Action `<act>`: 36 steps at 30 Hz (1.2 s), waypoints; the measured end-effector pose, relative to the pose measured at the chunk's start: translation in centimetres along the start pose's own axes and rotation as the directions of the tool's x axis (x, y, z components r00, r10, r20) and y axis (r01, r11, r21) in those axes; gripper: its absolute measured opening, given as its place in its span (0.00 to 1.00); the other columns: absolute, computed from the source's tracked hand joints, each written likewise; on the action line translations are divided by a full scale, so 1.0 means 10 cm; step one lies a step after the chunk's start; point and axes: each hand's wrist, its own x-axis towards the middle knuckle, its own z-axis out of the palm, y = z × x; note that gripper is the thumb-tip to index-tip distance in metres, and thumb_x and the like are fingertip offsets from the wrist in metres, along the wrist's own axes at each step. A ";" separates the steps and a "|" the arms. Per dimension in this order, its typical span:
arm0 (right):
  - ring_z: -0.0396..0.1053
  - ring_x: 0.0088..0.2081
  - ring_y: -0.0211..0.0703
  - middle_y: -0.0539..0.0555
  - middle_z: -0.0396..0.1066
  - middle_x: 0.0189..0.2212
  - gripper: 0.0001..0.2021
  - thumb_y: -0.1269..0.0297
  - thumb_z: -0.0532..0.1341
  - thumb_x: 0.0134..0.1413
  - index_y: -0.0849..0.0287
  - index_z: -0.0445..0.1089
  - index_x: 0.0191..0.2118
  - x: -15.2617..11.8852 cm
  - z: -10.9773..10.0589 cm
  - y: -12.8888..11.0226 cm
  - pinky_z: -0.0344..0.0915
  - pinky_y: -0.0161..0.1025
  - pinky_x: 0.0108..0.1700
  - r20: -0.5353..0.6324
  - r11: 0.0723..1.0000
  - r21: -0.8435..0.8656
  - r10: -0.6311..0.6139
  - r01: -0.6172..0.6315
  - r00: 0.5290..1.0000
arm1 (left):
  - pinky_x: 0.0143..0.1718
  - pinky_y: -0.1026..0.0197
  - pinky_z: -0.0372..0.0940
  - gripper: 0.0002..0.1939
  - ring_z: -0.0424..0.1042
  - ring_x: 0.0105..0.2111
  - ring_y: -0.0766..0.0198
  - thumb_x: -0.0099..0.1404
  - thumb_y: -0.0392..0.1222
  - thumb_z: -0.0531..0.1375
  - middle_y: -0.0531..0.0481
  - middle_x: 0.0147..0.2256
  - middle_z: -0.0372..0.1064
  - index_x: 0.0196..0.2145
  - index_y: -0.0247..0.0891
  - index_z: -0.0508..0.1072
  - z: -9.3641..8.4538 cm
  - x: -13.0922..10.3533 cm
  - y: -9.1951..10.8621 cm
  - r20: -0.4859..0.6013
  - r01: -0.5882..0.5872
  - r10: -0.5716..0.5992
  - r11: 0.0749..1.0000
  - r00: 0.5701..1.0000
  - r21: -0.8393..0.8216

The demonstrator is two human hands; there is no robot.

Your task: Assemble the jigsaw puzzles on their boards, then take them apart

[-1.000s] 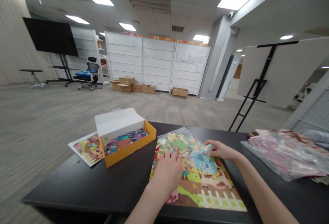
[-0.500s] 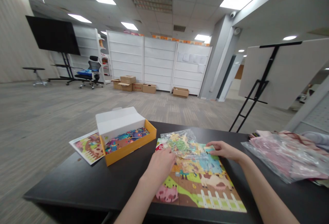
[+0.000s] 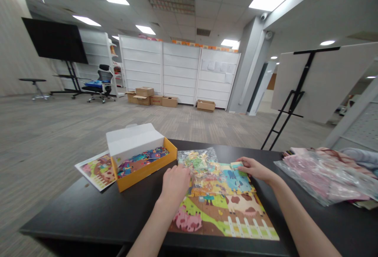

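A farm-scene jigsaw puzzle (image 3: 218,213) lies on the dark table in front of me, with a pink pig, a brown-and-white cow and a white fence on it. Over its upper left part rests a clear plastic bag (image 3: 202,160) with loose pieces inside. My left hand (image 3: 176,180) is closed on the near left edge of that bag; its fingertips are partly hidden. At the puzzle's upper right corner, my right hand (image 3: 252,168) pinches a puzzle piece (image 3: 235,165) between thumb and fingers, close above or touching the assembled pieces.
To the left stands an open yellow box (image 3: 144,170) holding several colourful pieces, its white lid raised. A printed picture sheet (image 3: 99,170) lies partly beneath it. Plastic-wrapped pink fabric (image 3: 321,174) sits at the right. The table's edge (image 3: 71,235) runs along the front.
My left hand has drawn the bag to the left, exposing more of the puzzle's blue area. My right hand keeps its piece near the upper right corner. The view has shifted slightly.
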 end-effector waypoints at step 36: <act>0.69 0.37 0.46 0.53 0.70 0.33 0.27 0.37 0.65 0.50 0.60 0.67 0.39 0.05 -0.07 0.08 0.66 0.40 0.38 -0.043 0.987 -0.004 -0.159 0.159 0.986 | 0.44 0.50 0.70 0.12 0.73 0.47 0.50 0.70 0.38 0.53 0.42 0.46 0.71 0.43 0.39 0.76 0.00 -0.02 0.23 0.052 -0.136 0.140 0.988 0.989 -0.072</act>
